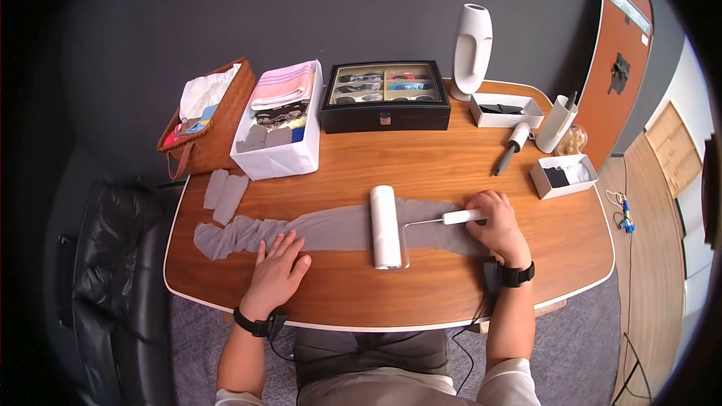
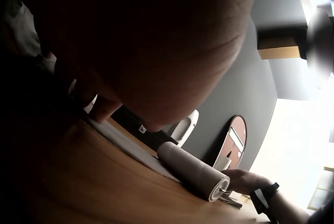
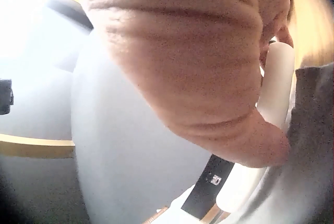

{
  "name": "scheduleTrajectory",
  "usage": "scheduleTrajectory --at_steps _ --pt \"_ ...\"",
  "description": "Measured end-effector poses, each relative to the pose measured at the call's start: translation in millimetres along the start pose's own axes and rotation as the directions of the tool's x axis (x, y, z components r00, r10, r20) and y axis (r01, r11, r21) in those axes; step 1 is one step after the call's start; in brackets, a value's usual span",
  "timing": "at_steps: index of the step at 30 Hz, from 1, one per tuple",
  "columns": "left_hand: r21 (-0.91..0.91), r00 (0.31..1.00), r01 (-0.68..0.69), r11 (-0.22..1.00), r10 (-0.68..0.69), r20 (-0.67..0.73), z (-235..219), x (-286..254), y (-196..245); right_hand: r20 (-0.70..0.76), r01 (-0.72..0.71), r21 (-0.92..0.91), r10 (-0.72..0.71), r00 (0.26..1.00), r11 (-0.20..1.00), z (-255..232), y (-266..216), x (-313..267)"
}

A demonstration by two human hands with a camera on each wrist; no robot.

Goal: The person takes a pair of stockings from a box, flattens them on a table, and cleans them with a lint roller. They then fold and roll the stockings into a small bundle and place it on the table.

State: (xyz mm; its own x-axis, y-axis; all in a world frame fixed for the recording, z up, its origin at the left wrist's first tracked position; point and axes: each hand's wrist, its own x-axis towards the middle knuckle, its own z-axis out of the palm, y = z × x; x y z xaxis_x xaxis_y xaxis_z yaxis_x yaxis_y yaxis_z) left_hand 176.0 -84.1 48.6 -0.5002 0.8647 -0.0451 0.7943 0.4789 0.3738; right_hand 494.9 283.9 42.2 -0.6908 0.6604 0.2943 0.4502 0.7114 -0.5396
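A long grey stocking-like garment (image 1: 323,228) lies stretched across the table, bunched into wrinkles at its left end. My left hand (image 1: 278,269) rests on its lower edge, fingers spread. In my right hand (image 1: 499,227) is the white handle (image 1: 460,216) of a lint roller, gripped near the garment's right end. The wide white roll (image 1: 386,227) of this lint roller lies across the middle of the garment. The right wrist view shows the thumb along the handle (image 3: 279,80). In the left wrist view the roll (image 2: 193,171) appears low over the fabric.
Rolled grey pieces (image 1: 226,194) lie at the left. Behind stand a brown basket (image 1: 214,113), a white bin (image 1: 278,165) of folded cloths, a black glasses case (image 1: 385,119) and a white vase (image 1: 472,53). Small white boxes (image 1: 565,188) and a smaller roller (image 1: 519,135) occupy the right.
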Motion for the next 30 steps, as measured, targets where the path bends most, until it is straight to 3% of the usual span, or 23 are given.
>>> scheduleTrajectory --at_steps 6,11,14,17,21,25,28,30 --pt "0.052 1.0 0.0 0.999 0.001 -0.021 -1.2 -1.7 -1.9 0.059 0.053 0.093 -0.059 0.997 0.994 2.8 -25.5 0.6" --pt "0.2 1.0 0.018 0.98 -0.018 0.001 -3.8 4.5 14.9 0.066 -0.019 0.169 0.008 0.998 0.985 -10.6 -16.2 -1.5" --pt "0.168 0.991 -0.106 0.98 0.118 -0.067 -2.2 15.5 42.1 0.093 -0.048 0.17 0.032 0.995 0.984 -18.2 -12.6 -2.2" --pt "-0.252 0.975 -0.224 0.942 0.219 -0.047 8.0 35.0 65.6 0.114 -0.088 0.175 0.069 0.991 0.981 -23.9 -3.8 -2.2" --pt "-0.444 0.953 -0.273 0.854 0.303 -0.002 27.1 62.1 92.3 0.112 -0.105 0.114 0.092 0.989 0.988 -20.3 9.9 -2.9" --pt "-0.528 0.955 -0.236 0.816 0.295 0.029 43.6 75.1 101.7 0.103 -0.12 0.115 0.108 0.989 0.986 -19.3 6.3 -2.4" --pt "-0.313 0.961 -0.229 0.922 0.266 0.079 49.1 73.8 104.1 0.071 -0.148 0.108 0.141 0.988 0.983 -17.3 8.4 -3.3" --pt "-0.229 0.951 -0.269 0.936 0.295 0.089 58.4 76.6 101.5 0.069 -0.167 0.002 0.167 0.984 0.986 -21.4 13.0 -6.1"
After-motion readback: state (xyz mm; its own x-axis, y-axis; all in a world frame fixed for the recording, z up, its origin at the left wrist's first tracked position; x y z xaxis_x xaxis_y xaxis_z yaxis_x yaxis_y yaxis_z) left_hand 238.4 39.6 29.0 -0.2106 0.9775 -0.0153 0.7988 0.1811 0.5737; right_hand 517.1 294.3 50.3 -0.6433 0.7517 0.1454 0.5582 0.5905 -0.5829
